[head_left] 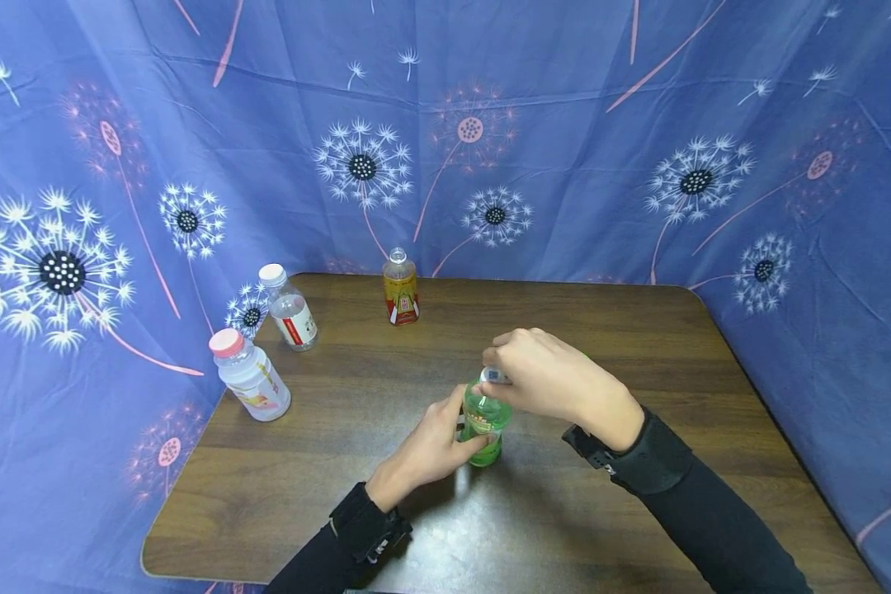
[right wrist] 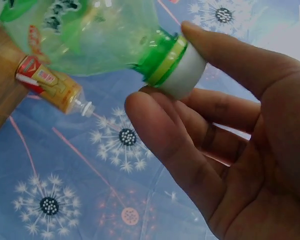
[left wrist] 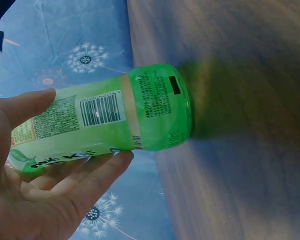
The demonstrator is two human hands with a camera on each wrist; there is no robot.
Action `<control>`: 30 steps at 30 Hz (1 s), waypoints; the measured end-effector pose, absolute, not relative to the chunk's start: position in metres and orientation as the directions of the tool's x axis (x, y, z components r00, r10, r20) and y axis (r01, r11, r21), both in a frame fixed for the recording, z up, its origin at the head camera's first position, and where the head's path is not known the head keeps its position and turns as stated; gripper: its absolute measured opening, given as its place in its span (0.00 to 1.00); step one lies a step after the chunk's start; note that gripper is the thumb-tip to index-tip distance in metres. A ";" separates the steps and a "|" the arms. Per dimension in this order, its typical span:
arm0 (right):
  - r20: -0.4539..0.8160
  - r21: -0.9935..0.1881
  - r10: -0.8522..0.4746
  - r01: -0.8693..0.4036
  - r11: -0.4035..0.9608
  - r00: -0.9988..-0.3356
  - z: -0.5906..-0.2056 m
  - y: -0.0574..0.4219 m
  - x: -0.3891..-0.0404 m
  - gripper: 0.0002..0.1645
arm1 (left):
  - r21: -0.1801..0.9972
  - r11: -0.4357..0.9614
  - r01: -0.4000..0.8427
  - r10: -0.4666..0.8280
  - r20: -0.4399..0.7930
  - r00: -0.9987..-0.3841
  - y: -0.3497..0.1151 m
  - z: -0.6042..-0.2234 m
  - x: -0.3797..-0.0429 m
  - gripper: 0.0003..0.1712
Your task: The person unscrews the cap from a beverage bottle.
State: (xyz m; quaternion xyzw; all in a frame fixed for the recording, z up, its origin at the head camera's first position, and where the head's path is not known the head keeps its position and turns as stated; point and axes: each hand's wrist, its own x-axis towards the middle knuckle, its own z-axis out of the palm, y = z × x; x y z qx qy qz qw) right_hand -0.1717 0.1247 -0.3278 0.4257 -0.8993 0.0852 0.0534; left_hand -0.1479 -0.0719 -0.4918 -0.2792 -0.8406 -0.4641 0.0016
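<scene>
Green bottle (head_left: pixel 485 417): we see it about midway between the left and right edges of the wooden table (head_left: pixel 282 495), upright or nearly so, its base apparently on the wood; that spot, we judge, lets both arms reach it without strain.
Left hand (head_left: pixel 432 441): spread only to the bottle's width, it holds the body, thumb on one side and fingers on the other; we read this as a steadying hold against turning or tipping.
Right hand (head_left: pixel 545 375): bent over the top, its fingers drawn in around the white cap (right wrist: pixel 185 75), which gives purchase on so small a part; we cannot tell how hard it presses, or whether the cap is loose.
Orange-labelled bottle (head_left: pixel 401 289): upright near the far edge, left of its middle, and we can make out no cap on its neck.
White-topped bottle (head_left: pixel 292 309): near the far left corner, well apart from both hands.
Pink-topped bottle (head_left: pixel 256 375): beside the left edge, nearer us than the white-topped one; we suppose these two stand aside to leave the forearms room.
Patterned cloth (head_left: pixel 564 140): hung behind the far edge, likely as a plain backdrop.
</scene>
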 end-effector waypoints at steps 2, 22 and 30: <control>0.160 -0.105 -0.739 -0.756 0.646 -0.654 -0.328 0.128 -0.172 0.21 | 0.784 0.427 0.451 0.446 0.251 -0.859 -0.073 -0.490 -0.150 0.34; 0.038 -0.231 -0.528 -0.521 0.822 -0.849 -0.355 0.218 -0.192 0.41 | 0.813 0.533 0.234 0.032 0.258 -0.966 -0.158 -0.458 -0.202 0.36; -0.054 -0.281 -0.462 -0.431 0.858 -0.885 -0.376 0.257 -0.199 0.42 | 0.787 0.608 0.103 -0.114 0.215 -0.970 -0.191 -0.463 -0.216 0.39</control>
